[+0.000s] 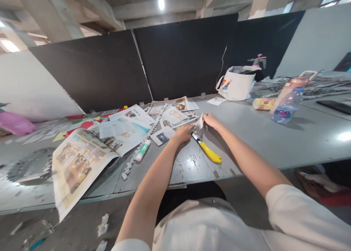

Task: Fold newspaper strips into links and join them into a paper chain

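A small piece of pale paper (pixel 200 124) stands partly raised between my two hands. My right hand (pixel 211 120) pinches its right edge with closed fingers. At its left side my left hand (pixel 184 133) is closed, its fingertips on the paper's lower part. Just below, a yellow-handled utility knife (pixel 209 152) lies on the table, its blade end close to my left fingertips. To the left of my left hand is a printed card (pixel 162 135). Farther left a green-and-white glue stick (pixel 143 150) lies beside a long folded paper chain (pixel 155 126).
Loose printed sheets (pixel 135 115) and an open magazine (pixel 79 163), hanging over the front edge, cover the left side. A ring of folded paper (pixel 30 165) lies beyond. At right stand a water bottle (pixel 287 106), a pink tumbler (pixel 294 83) and a white bag (pixel 238 84).
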Demonstrator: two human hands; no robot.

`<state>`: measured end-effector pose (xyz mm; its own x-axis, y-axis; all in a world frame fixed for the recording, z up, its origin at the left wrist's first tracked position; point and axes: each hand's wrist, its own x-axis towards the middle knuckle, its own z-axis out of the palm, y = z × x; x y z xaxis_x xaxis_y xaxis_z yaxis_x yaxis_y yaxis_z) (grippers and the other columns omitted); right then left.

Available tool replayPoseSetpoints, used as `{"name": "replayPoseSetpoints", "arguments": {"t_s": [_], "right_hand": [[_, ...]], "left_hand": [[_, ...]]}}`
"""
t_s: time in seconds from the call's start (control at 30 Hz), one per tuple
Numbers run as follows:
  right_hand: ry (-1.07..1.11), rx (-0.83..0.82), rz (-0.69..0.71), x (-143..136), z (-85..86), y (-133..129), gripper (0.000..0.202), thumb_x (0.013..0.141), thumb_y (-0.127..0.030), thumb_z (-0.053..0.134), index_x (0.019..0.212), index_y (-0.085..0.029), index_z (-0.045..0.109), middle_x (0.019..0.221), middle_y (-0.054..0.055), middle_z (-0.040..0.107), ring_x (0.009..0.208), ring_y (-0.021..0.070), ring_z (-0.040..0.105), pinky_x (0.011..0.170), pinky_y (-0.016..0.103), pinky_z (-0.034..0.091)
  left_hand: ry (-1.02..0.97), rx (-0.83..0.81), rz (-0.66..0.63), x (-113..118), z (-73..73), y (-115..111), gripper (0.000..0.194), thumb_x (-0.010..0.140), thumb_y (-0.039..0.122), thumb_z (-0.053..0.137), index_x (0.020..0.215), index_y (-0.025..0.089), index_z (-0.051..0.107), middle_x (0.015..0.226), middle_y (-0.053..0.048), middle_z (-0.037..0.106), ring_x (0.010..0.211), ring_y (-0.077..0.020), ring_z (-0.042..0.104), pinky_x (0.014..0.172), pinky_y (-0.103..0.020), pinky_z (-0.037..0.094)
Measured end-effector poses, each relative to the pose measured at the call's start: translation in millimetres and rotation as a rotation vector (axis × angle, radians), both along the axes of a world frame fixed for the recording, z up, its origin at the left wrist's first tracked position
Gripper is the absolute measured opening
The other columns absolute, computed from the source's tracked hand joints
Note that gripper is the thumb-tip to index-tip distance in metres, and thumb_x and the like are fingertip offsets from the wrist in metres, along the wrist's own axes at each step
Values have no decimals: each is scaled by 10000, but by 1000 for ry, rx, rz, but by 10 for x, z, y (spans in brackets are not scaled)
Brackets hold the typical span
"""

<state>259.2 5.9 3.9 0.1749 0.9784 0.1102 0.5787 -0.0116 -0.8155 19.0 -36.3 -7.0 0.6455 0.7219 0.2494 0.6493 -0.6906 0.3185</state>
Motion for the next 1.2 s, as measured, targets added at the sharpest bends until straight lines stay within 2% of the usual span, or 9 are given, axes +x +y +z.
{"name": "replayPoseSetpoints", "arguments": {"t_s": [0.13,0.23,0.33,0.47,0.57,0.73,0.83,1.0,1.2], "right_hand": [[109,-250,25,-54,92,-67,687,1047,-810,540,766,-213,732,585,102,684,563,266,672,663,399,574],[162,-269,52,-128,127,-131,692,1031,-816,567,785,-192,739,596,97,691,513,224,633,594,352,539],[197,-251,78,-198,122,-179,518,1032,-623,662,779,-179,738,632,99,728,529,218,661,566,318,516],[47,-133,64,-251,73,-184,84,827,-220,806,773,-195,747,696,72,760,759,292,768,721,344,588],[-18,-94,6,-192,71,-131,128,738,-118,798,831,-200,766,784,114,784,1011,390,791,904,424,613],[-147,76,-222,121,197,-43,203,836,-209,765,1021,-134,803,1098,288,802,1276,495,726,1104,544,558],[-124,210,-310,311,296,-34,237,882,-264,734,1033,-96,806,1135,324,793,1294,512,721,1143,584,535],[200,428,-260,387,374,-49,277,877,-307,729,1067,-118,797,1139,230,833,1159,413,791,1097,540,588],[313,474,-109,150,273,-115,308,909,-429,782,1032,-146,788,1163,223,841,1172,414,793,1109,549,585]], "left_hand": [[24,29,-10,5,21,-9,713,781,-18,572,1433,189,773,1473,-116,772,1413,-299,690,1256,-399,517],[27,48,-16,11,27,-9,715,777,-17,569,1422,200,786,1462,-115,778,1402,-297,696,1254,-404,522],[46,47,-30,15,20,6,687,781,-11,552,1379,208,810,1435,-105,791,1391,-289,699,1266,-417,515],[14,16,-11,17,-33,41,672,791,-6,532,1359,211,817,1422,-94,797,1385,-271,697,1266,-416,520],[-93,2,70,11,-85,80,628,801,-12,525,1308,195,834,1420,-108,792,1391,-266,692,1270,-418,517],[-317,-15,238,-33,-98,150,516,838,-7,537,1212,154,854,1392,-143,796,1383,-285,695,1281,-457,505],[-470,-109,344,-46,-78,180,463,844,2,564,1164,146,866,1310,-144,831,1327,-311,732,1257,-478,524],[-853,-302,436,-28,-50,210,279,991,178,583,1069,166,850,1159,-121,853,1173,-273,782,1104,-434,613],[-1162,-431,325,-32,44,153,458,1100,599,614,1250,208,800,1179,-134,829,1146,-257,775,955,-361,638]]}}
